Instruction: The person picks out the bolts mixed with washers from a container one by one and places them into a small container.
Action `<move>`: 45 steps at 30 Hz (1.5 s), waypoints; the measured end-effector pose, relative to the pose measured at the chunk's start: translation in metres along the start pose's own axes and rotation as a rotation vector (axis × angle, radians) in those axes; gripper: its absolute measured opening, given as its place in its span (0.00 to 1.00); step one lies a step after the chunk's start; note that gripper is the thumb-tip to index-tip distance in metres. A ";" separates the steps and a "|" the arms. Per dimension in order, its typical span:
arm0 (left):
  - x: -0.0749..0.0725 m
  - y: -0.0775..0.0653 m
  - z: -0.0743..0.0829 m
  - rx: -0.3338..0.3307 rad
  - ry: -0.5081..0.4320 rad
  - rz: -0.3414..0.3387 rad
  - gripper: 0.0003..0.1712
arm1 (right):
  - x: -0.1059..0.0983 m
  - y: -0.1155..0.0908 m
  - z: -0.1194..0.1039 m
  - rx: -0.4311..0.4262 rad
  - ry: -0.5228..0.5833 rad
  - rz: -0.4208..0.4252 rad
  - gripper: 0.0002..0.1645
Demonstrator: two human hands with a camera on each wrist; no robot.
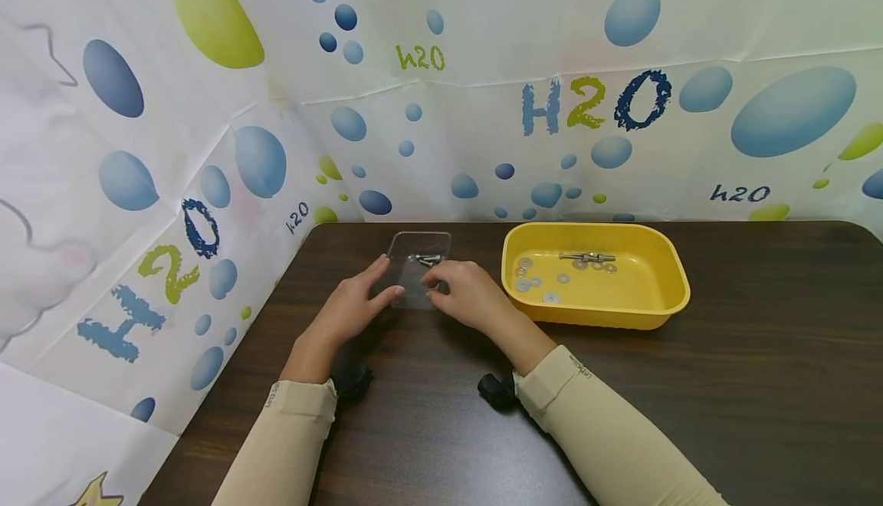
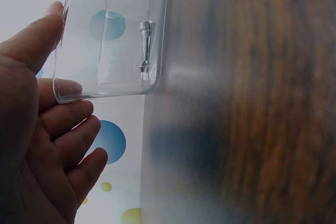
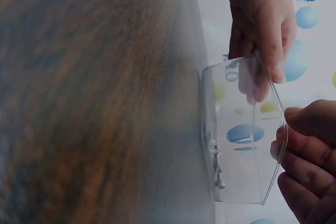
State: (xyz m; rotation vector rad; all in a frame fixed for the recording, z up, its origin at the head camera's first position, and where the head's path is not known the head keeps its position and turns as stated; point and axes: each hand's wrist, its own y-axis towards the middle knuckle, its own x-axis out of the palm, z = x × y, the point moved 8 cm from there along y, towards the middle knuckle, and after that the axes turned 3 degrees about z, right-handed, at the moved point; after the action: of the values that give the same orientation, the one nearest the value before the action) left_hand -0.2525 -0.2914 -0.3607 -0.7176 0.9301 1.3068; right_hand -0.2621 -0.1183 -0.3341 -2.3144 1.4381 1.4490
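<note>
Item 1: left hand [image 1: 348,303], thumb and index finger gripping the left side of the clear box [image 1: 414,284]; the other fingers are loosely bent.
Item 2: right hand [image 1: 469,291], thumb and forefinger pinching the rim at the box's right side.
Item 3: clear box, transparent, open-topped, between both hands; no label legible on it.
Item 4: silver bolts [image 1: 429,260], a small group lying inside the box; exact count unclear.
Item 5: two pale sleeves [image 1: 276,445], nearer the wearer than the box; lettering on each cuff, too small to read.
Item 6: yellow tray [image 1: 648,280], right of the box, holding silver hardware [image 1: 587,257] and flat washers [image 1: 523,286].
Item 7: tabletop [image 1: 414,445], dark wood grain, extending all around the box.
Item 8: printed sheet [image 1: 476,138], behind and left of the box; blue and green spots, reading "H2O" large on both stretches, "h2O" smaller in several places.
</note>
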 end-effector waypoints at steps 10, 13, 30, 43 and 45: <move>0.001 -0.001 -0.002 0.004 -0.006 -0.003 0.49 | -0.002 0.000 0.000 0.017 0.021 0.003 0.12; 0.001 -0.001 -0.002 0.007 -0.010 -0.007 0.49 | -0.006 0.000 0.002 0.050 0.028 0.005 0.12; 0.002 0.000 -0.004 0.017 -0.013 -0.030 0.50 | -0.071 -0.017 0.042 0.270 0.034 0.061 0.19; -0.004 -0.001 0.020 0.063 0.024 0.023 0.46 | -0.131 -0.053 0.098 0.418 -0.014 0.101 0.22; -0.004 -0.002 0.036 0.091 0.034 0.037 0.46 | -0.138 -0.059 0.106 0.449 -0.035 0.093 0.22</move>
State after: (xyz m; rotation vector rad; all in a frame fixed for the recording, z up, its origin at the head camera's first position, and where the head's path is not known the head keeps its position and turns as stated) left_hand -0.2453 -0.2625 -0.3407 -0.6561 1.0286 1.2795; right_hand -0.3088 0.0586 -0.3157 -1.9609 1.6730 1.0384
